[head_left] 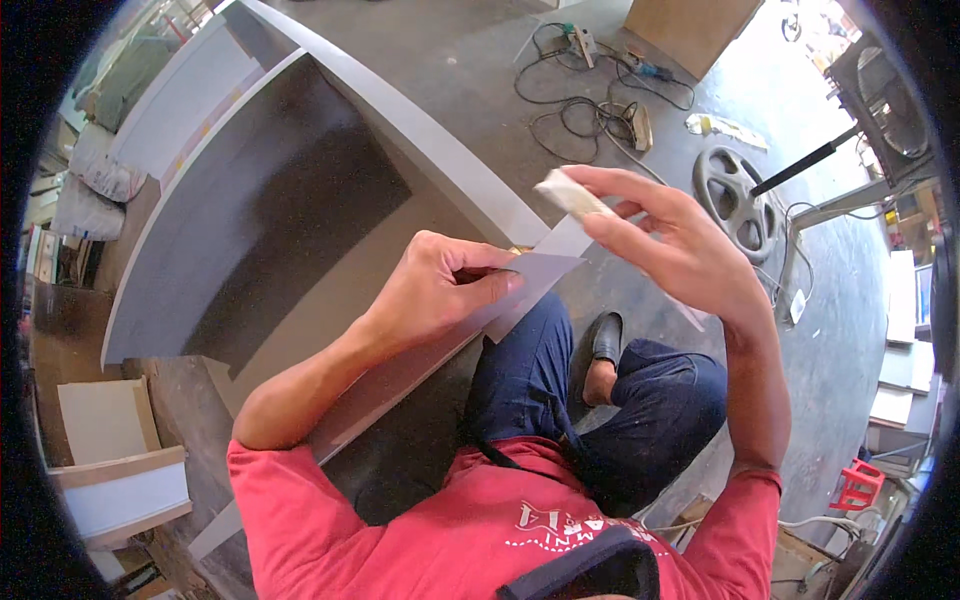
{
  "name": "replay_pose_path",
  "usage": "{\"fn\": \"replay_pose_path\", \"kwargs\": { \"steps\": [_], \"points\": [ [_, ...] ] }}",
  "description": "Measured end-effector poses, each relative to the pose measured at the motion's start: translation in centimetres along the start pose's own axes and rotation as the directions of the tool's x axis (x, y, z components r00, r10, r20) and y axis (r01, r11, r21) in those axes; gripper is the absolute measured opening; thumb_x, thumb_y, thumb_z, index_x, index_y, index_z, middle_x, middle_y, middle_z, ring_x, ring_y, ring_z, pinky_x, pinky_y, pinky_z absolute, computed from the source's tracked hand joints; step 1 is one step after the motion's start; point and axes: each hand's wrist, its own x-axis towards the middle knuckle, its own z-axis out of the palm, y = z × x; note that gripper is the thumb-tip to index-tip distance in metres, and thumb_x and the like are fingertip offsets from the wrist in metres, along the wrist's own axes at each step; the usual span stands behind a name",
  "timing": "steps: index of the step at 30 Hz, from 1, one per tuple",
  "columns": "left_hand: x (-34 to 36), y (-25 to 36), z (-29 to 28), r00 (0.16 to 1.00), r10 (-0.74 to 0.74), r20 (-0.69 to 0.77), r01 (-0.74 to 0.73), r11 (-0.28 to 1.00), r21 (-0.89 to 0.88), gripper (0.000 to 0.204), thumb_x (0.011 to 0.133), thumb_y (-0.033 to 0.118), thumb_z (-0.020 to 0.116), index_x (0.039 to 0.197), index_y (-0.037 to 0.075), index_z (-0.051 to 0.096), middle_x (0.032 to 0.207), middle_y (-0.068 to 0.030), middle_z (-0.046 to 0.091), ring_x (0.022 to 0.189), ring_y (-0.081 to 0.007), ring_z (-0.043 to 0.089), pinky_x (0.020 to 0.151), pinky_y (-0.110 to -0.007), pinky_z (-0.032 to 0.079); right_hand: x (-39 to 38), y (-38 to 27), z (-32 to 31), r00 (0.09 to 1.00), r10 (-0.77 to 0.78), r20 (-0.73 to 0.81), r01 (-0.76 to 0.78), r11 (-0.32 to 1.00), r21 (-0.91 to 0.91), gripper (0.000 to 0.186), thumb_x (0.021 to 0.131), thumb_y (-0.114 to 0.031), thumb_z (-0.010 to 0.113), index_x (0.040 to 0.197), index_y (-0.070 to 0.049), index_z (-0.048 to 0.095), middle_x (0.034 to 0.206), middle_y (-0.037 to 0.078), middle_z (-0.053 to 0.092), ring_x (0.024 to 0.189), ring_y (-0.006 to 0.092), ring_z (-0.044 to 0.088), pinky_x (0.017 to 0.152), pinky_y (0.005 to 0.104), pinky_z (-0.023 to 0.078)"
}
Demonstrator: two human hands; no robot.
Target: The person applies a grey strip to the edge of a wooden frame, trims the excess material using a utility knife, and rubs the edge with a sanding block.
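A large box-like cabinet carcass [430,125] with pale grey edges and a brown inside lies open in front of me, to the left. At its near right corner my left hand [435,285] pinches a thin grey strip [548,268] between thumb and fingers. The strip's pointed end reaches past the thumb, above my knee. My right hand [695,245] grips a small whitish block [572,192] between thumb and fingers, just above and right of the strip's end. What kind of block it is, I cannot make out.
Beyond the cabinet corner, a green power tool [582,45], a blue one [650,70] and tangled black cords lie on the grey floor. A grey handwheel [738,200] stands at the right, a red plastic stool [857,486] lower right. White-faced boards [120,495] lie lower left.
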Motion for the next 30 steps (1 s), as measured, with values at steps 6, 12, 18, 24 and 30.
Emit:
{"fn": "replay_pose_path", "kwargs": {
  "steps": [6,12,18,24,30],
  "points": [
    [0.4,-0.8,-0.2,0.995,0.097,0.012,-0.097,0.994,0.043,0.02,0.093,0.008,0.072,0.109,-0.002,0.078,0.088,-0.0044,0.078,0.079,-0.0057,0.066,0.071,-0.026,0.055,3.4,-0.6,1.7,0.983,-0.091,0.158,0.139,0.937,-0.321,0.05,0.096,-0.036,0.069,0.135,-0.006,0.068,0.116,0.015,0.074,0.095,0.0184,0.067,0.081,0.0326,0.053],
    [0.3,-0.4,0.1,0.995,0.103,-0.001,-0.103,0.995,0.009,0.015,0.09,0.004,0.072,0.102,-0.005,0.077,0.075,-0.0044,0.073,0.074,-0.0043,0.059,0.066,-0.028,0.052,3.2,-1.7,2.2,0.982,0.122,0.147,-0.067,0.94,-0.334,0.055,0.09,-0.047,0.066,0.12,-0.002,0.075,0.115,0.03,0.071,0.11,0.0428,0.07,0.099,0.0434,0.053],
    [0.2,-1.4,0.0,0.983,0.183,-0.027,-0.18,0.98,0.081,0.012,0.089,0.002,0.072,0.098,-0.005,0.075,0.069,-0.0076,0.069,0.071,-0.0039,0.057,0.063,-0.029,0.051,2.9,-1.2,2.8,0.988,0.041,0.147,0.013,0.938,-0.347,0.055,0.09,-0.045,0.067,0.121,-0.001,0.075,0.11,0.03,0.072,0.107,0.0428,0.07,0.098,0.0441,0.053],
    [0.8,-1.4,0.2,0.992,0.128,-0.005,-0.128,0.991,0.038,0.013,0.088,0.003,0.073,0.098,-0.005,0.076,0.069,-0.0088,0.069,0.07,-0.0037,0.057,0.063,-0.029,0.05,2.2,-0.2,2.5,0.997,-0.051,0.057,0.07,0.91,-0.409,0.049,0.089,-0.04,0.071,0.119,-0.003,0.076,0.106,0.026,0.072,0.103,0.0409,0.07,0.094,0.0448,0.053],
    [0.7,-0.8,-0.1,0.999,0.019,0.048,-0.019,1.0,0.008,0.018,0.09,0.005,0.073,0.105,-0.003,0.079,0.087,-0.005,0.079,0.079,-0.0067,0.066,0.072,-0.028,0.055,1.2,0.1,1.8,0.997,-0.065,0.038,0.075,0.904,-0.421,0.047,0.088,-0.04,0.071,0.118,-0.004,0.077,0.108,0.025,0.072,0.106,0.0415,0.069,0.096,0.0435,0.053]
  ]
}}
